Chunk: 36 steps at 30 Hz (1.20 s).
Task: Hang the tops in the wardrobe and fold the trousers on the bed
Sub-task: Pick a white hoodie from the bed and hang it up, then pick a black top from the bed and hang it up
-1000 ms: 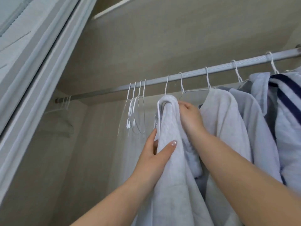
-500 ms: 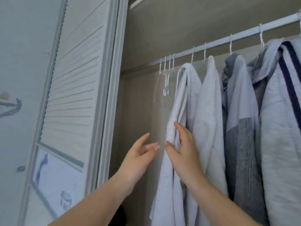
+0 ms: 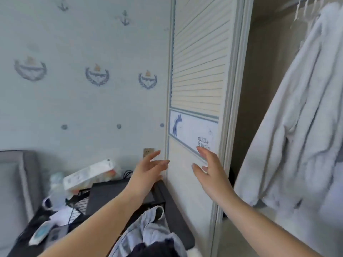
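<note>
Both hands have come away from the white top (image 3: 297, 117) handled half a second ago, and the view has swung left toward the wardrobe door (image 3: 200, 71). Left hand (image 3: 146, 173) and right hand (image 3: 211, 169) are raised before the door with fingers spread wide, holding nothing; whether the right fingertips touch the panel cannot be determined. Small print on the door's illustrated band (image 3: 193, 130) reads roughly "millie", with a second line partly covered by the right hand and illegible. Wallpaper (image 3: 74, 52) bears crest and anchor motifs whose lettering is too blurred to read. That top hangs inside the open wardrobe at far right, its hanger hooks cut off by the upper edge. Pale blue garments (image 3: 146, 230) lie heaped at bottom centre, beside a dark bundle; their type cannot be made out. A cluttered dark side table (image 3: 111, 190) stands at lower left.
</note>
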Available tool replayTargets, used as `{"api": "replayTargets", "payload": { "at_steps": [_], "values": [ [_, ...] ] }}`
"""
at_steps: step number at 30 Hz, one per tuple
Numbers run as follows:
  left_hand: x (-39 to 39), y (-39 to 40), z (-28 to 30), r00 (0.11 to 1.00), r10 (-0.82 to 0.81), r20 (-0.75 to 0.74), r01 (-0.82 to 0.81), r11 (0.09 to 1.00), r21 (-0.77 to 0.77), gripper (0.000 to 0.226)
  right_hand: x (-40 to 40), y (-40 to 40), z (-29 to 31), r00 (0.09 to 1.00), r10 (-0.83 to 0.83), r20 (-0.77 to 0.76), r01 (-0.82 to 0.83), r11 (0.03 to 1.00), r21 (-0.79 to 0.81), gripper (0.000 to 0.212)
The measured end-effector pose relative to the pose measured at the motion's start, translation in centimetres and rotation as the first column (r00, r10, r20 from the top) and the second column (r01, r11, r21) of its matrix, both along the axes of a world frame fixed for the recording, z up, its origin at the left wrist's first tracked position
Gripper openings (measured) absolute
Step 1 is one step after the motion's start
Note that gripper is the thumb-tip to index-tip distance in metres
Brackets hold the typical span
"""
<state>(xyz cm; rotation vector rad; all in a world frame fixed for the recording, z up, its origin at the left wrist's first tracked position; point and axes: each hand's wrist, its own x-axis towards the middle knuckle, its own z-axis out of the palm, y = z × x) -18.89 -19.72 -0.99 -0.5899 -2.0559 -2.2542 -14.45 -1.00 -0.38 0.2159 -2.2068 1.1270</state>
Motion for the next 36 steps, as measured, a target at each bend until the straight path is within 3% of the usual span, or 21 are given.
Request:
{"api": "replayTargets", "payload": {
  "at_steps": [6, 9, 13, 17, 19, 23, 28, 31, 36],
  "values": [
    [5.2, -13.1, -4.5, 0.943, 0.318, 0.097, -0.315, 0.948, -0.042, 0.032, -0.7, -11.8, -5.2, 0.948, 0.275, 0.161, -0.28, 0.96, 0.011, 0.045],
    [9.1, -20.1, -6.9, 0.848, 0.5, 0.172, -0.499, 0.865, -0.056, 0.036, -0.9, -18.6, -7.6, 0.869, 0.424, 0.255, -0.438, 0.899, -0.001, 0.045],
    [16.2, -27.8, -10.5, 0.652, 0.715, 0.252, -0.719, 0.689, -0.097, 0.036, -0.1, -27.6, -10.7, 0.707, 0.614, 0.351, -0.653, 0.757, -0.01, 0.04],
    [23.4, -32.7, -13.6, 0.462, 0.832, 0.307, -0.836, 0.524, -0.161, 0.034, 2.1, -34.9, -13.5, 0.506, 0.739, 0.445, -0.807, 0.588, -0.059, 0.04],
    [29.2, -34.9, -15.8, 0.297, 0.893, 0.338, -0.902, 0.379, -0.207, 0.032, 5.0, -39.6, -15.6, 0.353, 0.791, 0.499, -0.894, 0.442, -0.068, 0.041],
    [39.1, -36.4, -19.4, 0.023, 0.916, 0.401, -0.961, 0.131, -0.244, 0.027, 11.2, -46.0, -19.1, 0.099, 0.805, 0.585, -0.98, 0.181, -0.083, 0.04],
    [48.9, -36.5, -22.3, -0.193, 0.864, 0.465, -0.958, -0.064, -0.279, 0.026, 18.7, -51.2, -22.2, -0.145, 0.753, 0.642, -0.988, -0.075, -0.135, 0.043],
    [53.5, -36.8, -23.8, -0.28, 0.826, 0.49, -0.944, -0.144, -0.297, 0.03, 22.9, -53.8, -23.7, -0.23, 0.708, 0.668, -0.973, -0.186, -0.138, 0.043],
    [58.4, -38.9, -25.7, -0.333, 0.794, 0.509, -0.934, -0.202, -0.295, 0.035, 28.0, -58.2, -25.0, -0.295, 0.66, 0.691, -0.951, -0.273, -0.144, 0.039]
  ]
}}
